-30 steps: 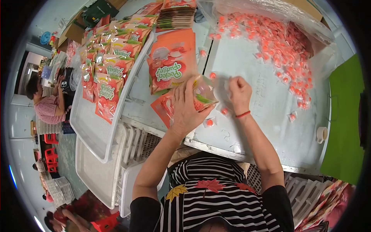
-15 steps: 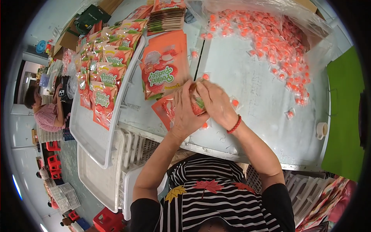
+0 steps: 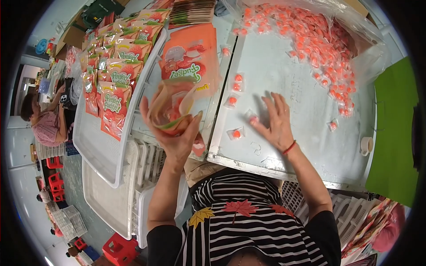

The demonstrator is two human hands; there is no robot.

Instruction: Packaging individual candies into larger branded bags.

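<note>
Orange-red pouch (image 3: 163,111), mouth gaping, clasped in left hand (image 3: 176,141). Right hand (image 3: 279,122) apart, fingers spread; blurred wrapped candy (image 3: 252,119) at its thumb, contact unclear. Best keep mouth wide, upward. Flat pouches (image 3: 191,46) beyond left hand; pouch-laden tray (image 3: 95,150) crowds its outer side.

The open bag (image 3: 160,111) was blurred and partly hidden by the left hand (image 3: 174,142), while the view's top edge cropped the stacked bags (image 3: 191,14).
</note>
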